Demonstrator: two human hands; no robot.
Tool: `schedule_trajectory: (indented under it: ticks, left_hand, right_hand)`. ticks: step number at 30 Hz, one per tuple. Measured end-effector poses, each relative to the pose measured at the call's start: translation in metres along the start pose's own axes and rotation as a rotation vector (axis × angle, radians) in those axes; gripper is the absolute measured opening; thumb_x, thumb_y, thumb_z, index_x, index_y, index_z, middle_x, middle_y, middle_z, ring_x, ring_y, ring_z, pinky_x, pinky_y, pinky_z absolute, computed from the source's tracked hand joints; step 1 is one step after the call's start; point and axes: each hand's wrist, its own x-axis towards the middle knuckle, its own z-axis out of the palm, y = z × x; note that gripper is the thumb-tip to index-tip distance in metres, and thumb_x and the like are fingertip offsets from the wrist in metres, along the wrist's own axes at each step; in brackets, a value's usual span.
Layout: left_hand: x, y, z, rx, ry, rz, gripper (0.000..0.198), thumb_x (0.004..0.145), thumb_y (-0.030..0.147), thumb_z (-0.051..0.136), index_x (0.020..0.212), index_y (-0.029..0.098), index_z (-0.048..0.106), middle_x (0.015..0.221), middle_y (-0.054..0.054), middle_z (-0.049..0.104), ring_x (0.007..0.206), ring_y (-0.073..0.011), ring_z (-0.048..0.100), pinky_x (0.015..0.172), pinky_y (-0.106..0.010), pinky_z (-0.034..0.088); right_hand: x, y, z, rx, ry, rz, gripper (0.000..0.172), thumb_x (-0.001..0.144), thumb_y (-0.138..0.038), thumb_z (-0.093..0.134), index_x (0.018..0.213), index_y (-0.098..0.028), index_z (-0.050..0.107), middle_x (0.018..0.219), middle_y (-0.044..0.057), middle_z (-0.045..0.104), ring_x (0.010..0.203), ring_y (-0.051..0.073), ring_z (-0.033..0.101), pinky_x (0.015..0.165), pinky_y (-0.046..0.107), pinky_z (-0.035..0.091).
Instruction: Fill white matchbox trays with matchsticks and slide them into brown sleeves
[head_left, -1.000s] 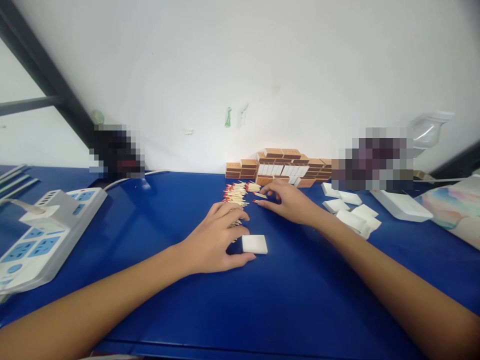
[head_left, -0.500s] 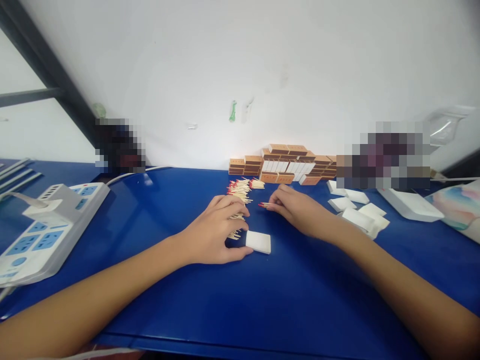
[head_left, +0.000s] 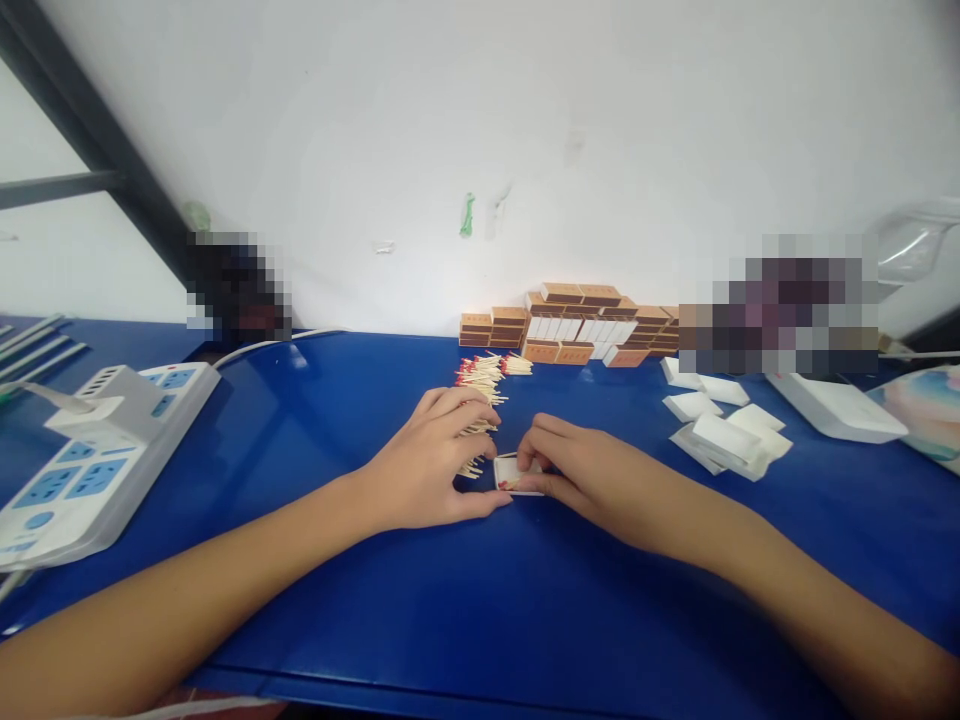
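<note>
some matches (head_left: 506,485) being pinched in right hand (head_left: 581,470) inside tray (head_left: 507,468) on table (head_left: 525,610) | left hand (head_left: 427,465) bracketing tray's left end, thumb and fingers apart, can't tell if gripping | match pile (head_left: 480,374) lying beyond tray, partly behind left hand

The left forearm (head_left: 225,567), toward 8 o'clock, and the right forearm (head_left: 765,565), toward 4 o'clock, were bare and tapered toward slim wrists (head_left: 361,500). The left hand (head_left: 424,465) and right hand (head_left: 577,465) were likewise bare, with slender, round-tipped fingers (head_left: 457,415).
</note>
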Motion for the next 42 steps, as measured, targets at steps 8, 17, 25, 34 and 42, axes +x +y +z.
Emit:
schedule_trajectory:
  ticks: [8,17,25,34,42]
  left_hand:
    - [0.000,0.001,0.000,0.016,0.006,0.026,0.032,0.087,0.049,0.078,0.093,0.019,0.071,0.126,-0.011,0.069,0.132,-0.0322,0.055,0.112,-0.050,0.041]
    - [0.000,0.000,0.000,0.014,0.011,0.041,0.032,0.087,0.049,0.079,0.094,0.018,0.072,0.126,-0.012,0.070,0.132,-0.0331,0.056,0.111,-0.051,0.042]
    - [0.000,0.004,-0.004,-0.040,-0.032,0.117,0.030,0.086,0.048,0.079,0.094,0.019,0.073,0.127,-0.011,0.070,0.136,-0.0327,0.054,0.116,-0.051,0.039]
    - [0.003,0.005,-0.004,-0.054,0.125,0.151,0.028,0.088,0.043,0.078,0.096,0.017,0.071,0.114,-0.010,0.075,0.122,-0.0287,0.064,0.106,-0.046,0.049]
    - [0.002,0.000,0.000,-0.003,0.142,0.100,0.028,0.088,0.042,0.078,0.098,0.017,0.071,0.111,-0.008,0.076,0.116,-0.0274,0.065,0.103,-0.045,0.050]
  right_hand:
    - [-0.002,0.006,-0.001,-0.029,-0.023,-0.027,0.023,0.107,-0.030,0.050,0.091,-0.022,0.063,0.099,0.004,0.064,0.082,0.018,0.060,0.073,0.033,0.044]
    - [0.005,0.005,-0.002,0.115,0.061,-0.031,0.022,0.102,-0.036,0.063,0.086,-0.022,0.067,0.082,-0.001,0.061,0.069,0.014,0.053,0.063,0.029,0.039]
    - [0.022,0.025,0.006,0.110,0.172,-0.072,0.010,0.098,-0.032,0.068,0.098,-0.023,0.070,0.097,0.002,0.057,0.079,0.016,0.054,0.071,0.031,0.044]
    - [0.023,0.029,0.004,0.045,0.233,-0.109,0.011,0.102,-0.025,0.054,0.094,-0.022,0.060,0.099,0.006,0.065,0.091,0.021,0.060,0.081,0.035,0.049]
    - [0.009,0.009,-0.012,0.136,0.436,-0.065,0.028,0.104,-0.034,0.051,0.121,-0.025,0.072,0.101,0.006,0.074,0.085,0.022,0.065,0.075,0.037,0.052]
